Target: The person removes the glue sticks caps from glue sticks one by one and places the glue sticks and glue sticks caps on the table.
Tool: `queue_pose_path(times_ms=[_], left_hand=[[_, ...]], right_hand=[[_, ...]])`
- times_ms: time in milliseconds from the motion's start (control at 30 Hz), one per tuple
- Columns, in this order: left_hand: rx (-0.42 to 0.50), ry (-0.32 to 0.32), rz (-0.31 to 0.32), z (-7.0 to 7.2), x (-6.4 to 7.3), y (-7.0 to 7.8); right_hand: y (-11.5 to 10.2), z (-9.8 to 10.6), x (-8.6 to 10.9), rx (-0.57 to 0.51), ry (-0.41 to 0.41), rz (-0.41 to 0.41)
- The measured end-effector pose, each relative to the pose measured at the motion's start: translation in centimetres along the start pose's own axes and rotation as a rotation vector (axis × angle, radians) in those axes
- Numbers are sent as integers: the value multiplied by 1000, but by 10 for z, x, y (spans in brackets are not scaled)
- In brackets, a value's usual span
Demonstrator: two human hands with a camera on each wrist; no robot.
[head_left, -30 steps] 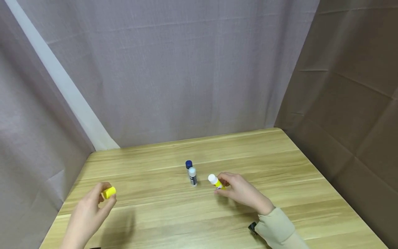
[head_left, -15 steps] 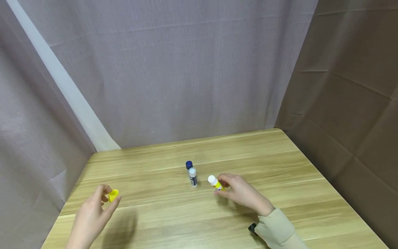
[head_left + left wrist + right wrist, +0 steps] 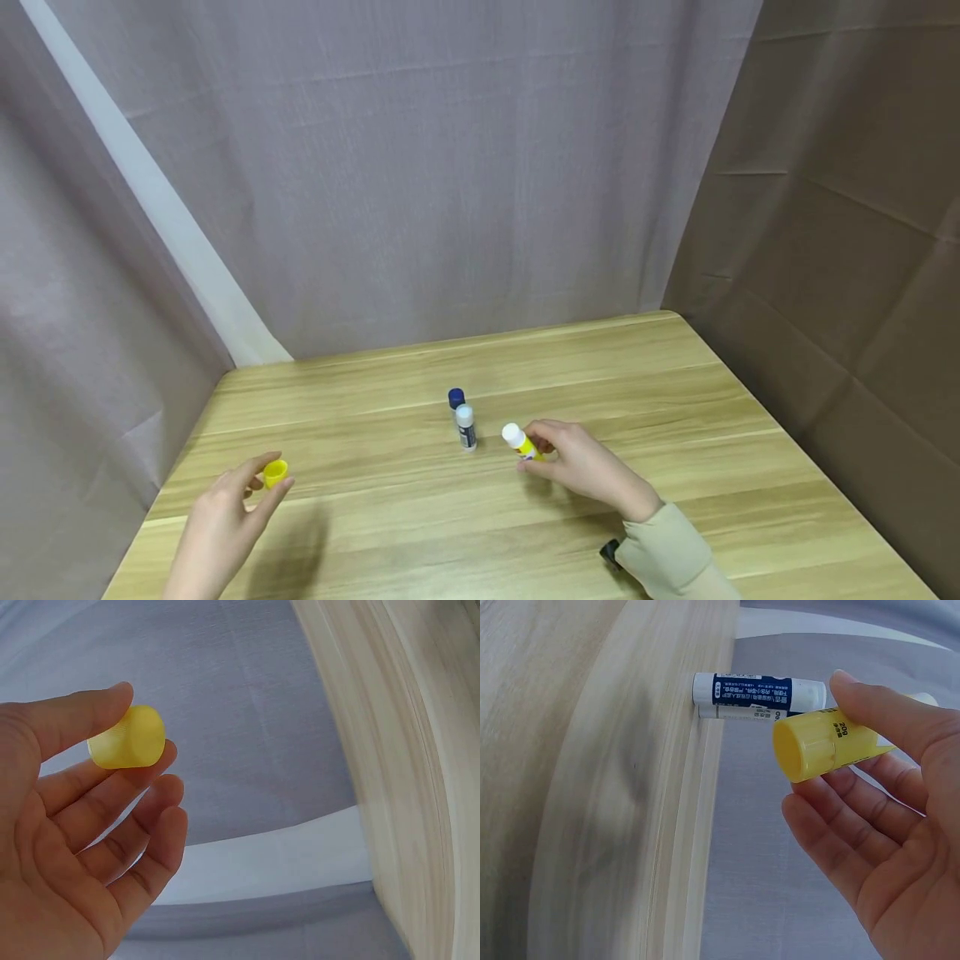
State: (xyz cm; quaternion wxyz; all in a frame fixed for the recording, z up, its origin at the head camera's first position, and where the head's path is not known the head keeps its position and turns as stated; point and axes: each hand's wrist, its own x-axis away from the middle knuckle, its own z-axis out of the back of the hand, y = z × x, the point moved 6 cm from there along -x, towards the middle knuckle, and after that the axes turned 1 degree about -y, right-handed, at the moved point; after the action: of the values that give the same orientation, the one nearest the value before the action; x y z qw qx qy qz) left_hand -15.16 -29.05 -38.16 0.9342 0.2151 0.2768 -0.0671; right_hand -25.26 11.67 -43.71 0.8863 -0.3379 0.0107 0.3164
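Between thumb and fingertips, my left hand [image 3: 225,517] pinches a small yellow cap [image 3: 275,473] above the left of the table. Its hollow end faces up in the head view; in the left wrist view the cap [image 3: 131,737] shows its rounded side. My right hand [image 3: 581,462] grips a yellow glue stick [image 3: 529,448], tilted, with its white end up and to the left. The label and yellow base of this glue stick [image 3: 821,742] show in the right wrist view. Just left of it stands a glue stick with a pale cap and dark label [image 3: 467,431].
A blue-capped glue stick [image 3: 456,398] stands behind the pale-capped one, partly hidden by it. The wooden table [image 3: 375,533] ends at a grey curtain [image 3: 450,167] at the back. A brown cloth [image 3: 840,250] hangs along the right side.
My left hand has shifted slightly right and turned the yellow cap, so its hollow end now faces up. My right hand and the glue stick have hardly moved.
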Motion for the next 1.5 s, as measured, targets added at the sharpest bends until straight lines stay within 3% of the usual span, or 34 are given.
queue_pose_path(times_ms=[400,600,700,1000,1100,1300,1367,1500], left_hand=[[-12,14,-4,-1,0,1],[-10,-22,-11,-6,0,-3],[11,-69,4,-15,1,-9],[114,-317,144,-52,20,-37],[149,-342,165,-61,25,-42],[190,-308,92,-71,32,-46],[199,-338,97,-74,34,-47],[219,-467,196,-83,38,-54]], right_hand=[[0,1,-2,9,12,9],[1,0,-3,9,9,7],[1,0,-4,7,12,10],[1,1,-4,9,10,17],[2,1,-4,9,10,13],[4,1,-4,9,8,11],[4,2,-4,7,7,11],[4,1,-4,5,2,11]])
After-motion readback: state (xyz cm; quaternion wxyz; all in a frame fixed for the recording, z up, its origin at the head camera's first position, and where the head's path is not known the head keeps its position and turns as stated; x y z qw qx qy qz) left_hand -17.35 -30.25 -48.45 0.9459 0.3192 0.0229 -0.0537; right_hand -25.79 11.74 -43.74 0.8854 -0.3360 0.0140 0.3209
